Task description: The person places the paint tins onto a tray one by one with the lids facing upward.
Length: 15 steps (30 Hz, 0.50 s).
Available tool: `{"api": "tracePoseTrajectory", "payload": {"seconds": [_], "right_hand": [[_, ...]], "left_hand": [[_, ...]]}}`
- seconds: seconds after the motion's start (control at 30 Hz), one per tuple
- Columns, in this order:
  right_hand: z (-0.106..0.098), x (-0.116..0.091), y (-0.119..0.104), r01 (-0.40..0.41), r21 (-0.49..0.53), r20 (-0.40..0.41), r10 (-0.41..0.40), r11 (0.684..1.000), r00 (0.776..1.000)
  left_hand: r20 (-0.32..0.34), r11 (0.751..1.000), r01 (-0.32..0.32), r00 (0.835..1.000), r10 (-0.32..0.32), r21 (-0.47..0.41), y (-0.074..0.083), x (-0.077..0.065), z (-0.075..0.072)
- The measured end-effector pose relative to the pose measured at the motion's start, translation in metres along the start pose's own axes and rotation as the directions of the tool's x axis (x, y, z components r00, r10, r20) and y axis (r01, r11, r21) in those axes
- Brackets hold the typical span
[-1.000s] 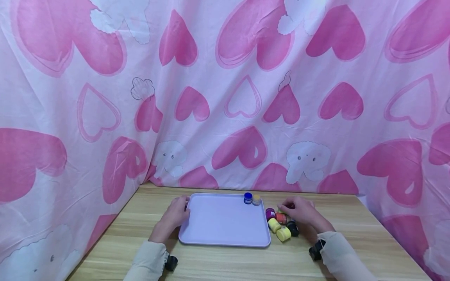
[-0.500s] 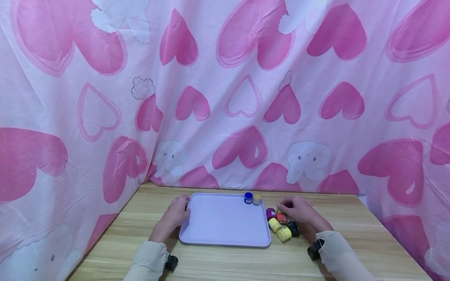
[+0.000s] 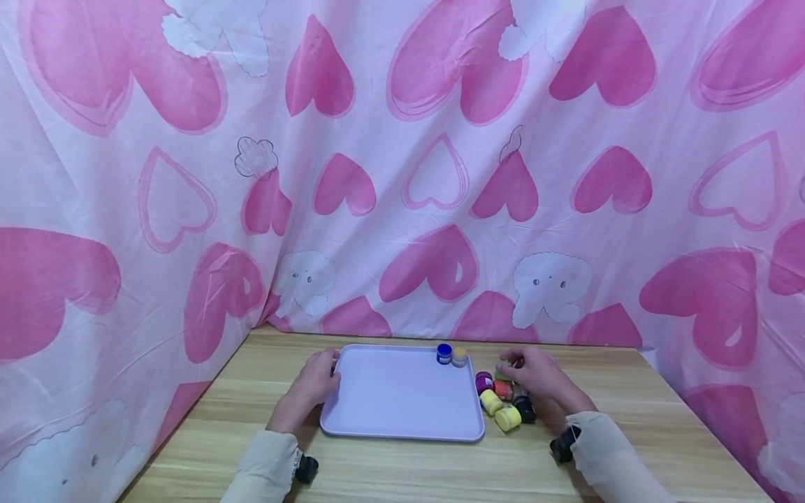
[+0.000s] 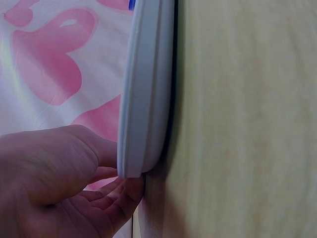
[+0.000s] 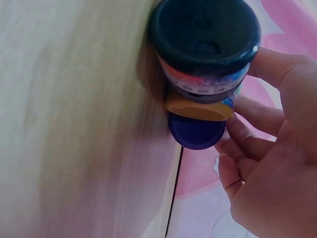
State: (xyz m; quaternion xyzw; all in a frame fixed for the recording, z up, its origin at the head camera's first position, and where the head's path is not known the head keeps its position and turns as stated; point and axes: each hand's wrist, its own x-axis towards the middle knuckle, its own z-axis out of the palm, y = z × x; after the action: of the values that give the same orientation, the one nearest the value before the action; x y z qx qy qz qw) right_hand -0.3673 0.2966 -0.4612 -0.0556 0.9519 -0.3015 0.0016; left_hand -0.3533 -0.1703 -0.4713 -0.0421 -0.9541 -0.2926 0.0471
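A pale lilac tray [image 3: 402,395] lies on the table, and my left hand [image 3: 312,383] grips its left rim. In the left wrist view, the thumb is over the tray edge [image 4: 141,99] and curled fingers are beneath it. A blue-lidded paint jar [image 3: 444,354] and an ochre one [image 3: 459,357] stand in the tray's far right corner. My right hand [image 3: 537,372] pinches a green paint jar [image 3: 502,372], partly hidden by the fingers, at the far side of a jar cluster. In the right wrist view, a black-lidded jar [image 5: 205,37] blocks the fingertips.
Right of the tray lie a purple jar [image 3: 483,381], a red-orange jar [image 3: 503,390], two yellow jars, one nearer the front [image 3: 507,418], and a black jar [image 3: 524,409]. A pink heart-patterned curtain [image 3: 428,307] hangs behind and beside the wooden table [image 3: 390,475].
My right hand has shifted slightly away from me, and more of the green jar shows at its fingertips. My left hand and the tray stay in place.
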Motion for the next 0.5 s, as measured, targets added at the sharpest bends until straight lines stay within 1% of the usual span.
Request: {"api": "tracePoseTrajectory", "payload": {"seconds": [0.27, 0.4, 0.5], "right_hand": [[-0.0017, -0.0002, -0.0053, 0.024, 0.026, 0.017, -0.025, 0.999, 1.000], [-0.0013, 0.0006, -0.0064, 0.029, 0.038, 0.015, -0.030, 0.999, 0.999], [-0.0011, 0.0016, -0.0066, 0.051, 0.038, 0.009, -0.052, 0.998, 0.999]], "left_hand": [[0.014, 1.000, 0.024, 1.000, -0.024, -0.005, 0.0004, 0.0010, 0.0009], [0.009, 1.000, 0.015, 1.000, -0.015, -0.006, -0.0007, 0.0014, 0.0006], [-0.001, 1.000, 0.002, 1.000, -0.002, -0.004, -0.0017, 0.0010, 0.0001]]}}
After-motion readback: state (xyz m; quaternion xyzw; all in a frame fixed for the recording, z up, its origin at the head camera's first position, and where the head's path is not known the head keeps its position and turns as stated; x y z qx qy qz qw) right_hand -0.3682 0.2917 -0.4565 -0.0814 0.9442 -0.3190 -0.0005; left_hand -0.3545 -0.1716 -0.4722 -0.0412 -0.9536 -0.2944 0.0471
